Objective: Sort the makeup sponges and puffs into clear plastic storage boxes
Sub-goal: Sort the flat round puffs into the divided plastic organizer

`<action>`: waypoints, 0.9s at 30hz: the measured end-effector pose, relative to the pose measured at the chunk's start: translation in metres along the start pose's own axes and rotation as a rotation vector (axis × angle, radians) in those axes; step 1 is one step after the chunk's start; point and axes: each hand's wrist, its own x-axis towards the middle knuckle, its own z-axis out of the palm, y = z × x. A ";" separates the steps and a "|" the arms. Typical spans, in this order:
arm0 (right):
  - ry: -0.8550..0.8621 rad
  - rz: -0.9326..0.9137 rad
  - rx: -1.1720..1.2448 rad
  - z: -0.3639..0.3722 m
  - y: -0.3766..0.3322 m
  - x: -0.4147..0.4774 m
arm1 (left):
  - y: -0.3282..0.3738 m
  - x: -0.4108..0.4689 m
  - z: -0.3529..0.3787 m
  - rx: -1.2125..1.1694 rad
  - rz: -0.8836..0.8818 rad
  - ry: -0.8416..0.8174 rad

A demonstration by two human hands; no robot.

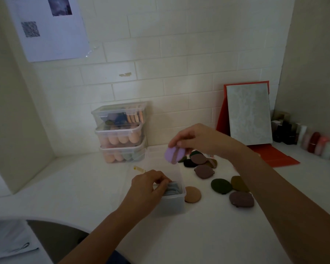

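Note:
My right hand [193, 139] pinches a lilac puff [173, 155] with a brown strap, held in the air above the far end of an open clear box [176, 203]. My left hand [148, 184] grips the box's near left rim, fingers curled over pale blue puffs [172, 188] standing inside. Loose puffs lie on the white table to the right: a tan round one [192, 194] beside the box, a dark green one [221, 185], an olive one [239, 183], mauve ones [241, 199] [204, 171], and a heap [198, 160] under my right hand.
Three closed clear boxes [122, 134] with sponges and puffs are stacked against the tiled wall. A red-framed standing mirror [249, 113] is at the back right, with a row of small bottles [303, 136] beside it. The table's front edge curves at lower left.

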 end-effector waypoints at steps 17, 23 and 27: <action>-0.049 0.037 -0.503 0.037 0.011 0.008 | 0.003 -0.001 0.001 -0.056 -0.047 0.057; -0.094 -0.042 -0.840 0.060 -0.001 0.009 | 0.004 -0.002 0.000 -0.073 -0.021 0.096; -0.119 -0.051 -0.853 0.061 -0.004 0.009 | 0.005 -0.002 0.000 -0.077 -0.016 0.092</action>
